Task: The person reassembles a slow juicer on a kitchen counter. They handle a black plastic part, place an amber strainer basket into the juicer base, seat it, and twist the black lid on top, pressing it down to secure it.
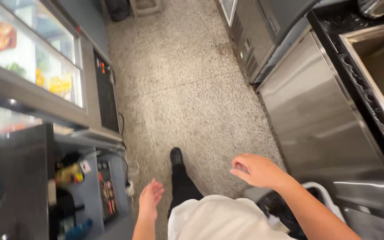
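Note:
I look down at a speckled stone floor [187, 84] in a narrow kitchen aisle. My left hand [150, 198] hangs low with its fingers loosely apart and holds nothing. My right hand [256, 170] is raised over the floor, fingers half curled, also holding nothing. It is nearest the stainless steel counter front [321, 129] on the right. My black shoe [176, 156] and dark trouser leg step forward between the two hands. A white shirt fills the bottom middle.
A glass-fronted chilled display [36, 58] with food runs along the left. Below it are shelves with bottles [70, 174] and cables. A sink basin [381, 66] sits in the black-edged counter at right. A lined bin [285, 206] stands beneath my right arm.

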